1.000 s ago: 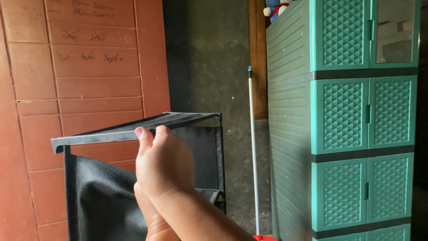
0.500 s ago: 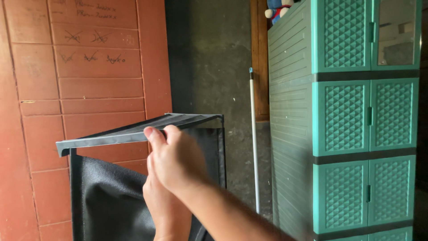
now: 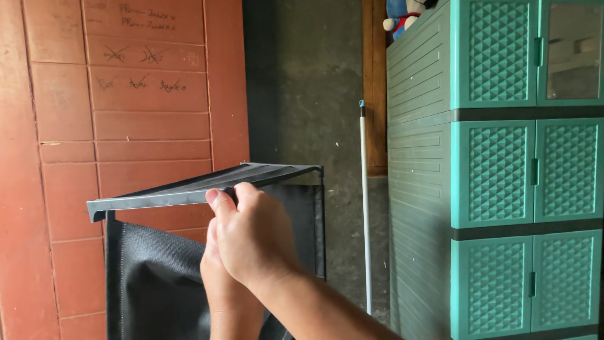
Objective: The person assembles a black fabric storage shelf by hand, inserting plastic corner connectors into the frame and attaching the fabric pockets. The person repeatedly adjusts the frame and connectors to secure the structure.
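Both hands at the rack's ribbed top panel
R hand (image 3: 255,236) grips flat dark panel (image 3: 201,186) edge; L hand (image 3: 220,286) behind, grip hidden; black woven fabric side (image 3: 157,283) below.

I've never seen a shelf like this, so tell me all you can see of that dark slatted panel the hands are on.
The dark slatted panel is a thin, grey-black rectangular top, ribbed lengthwise, plastic or metal by its look. It sits tilted, its far right corner higher, above a black fabric side and a thin upright post, in front of the red wall. The right hand grips its near edge from above; the left hand is beneath, mostly hidden.
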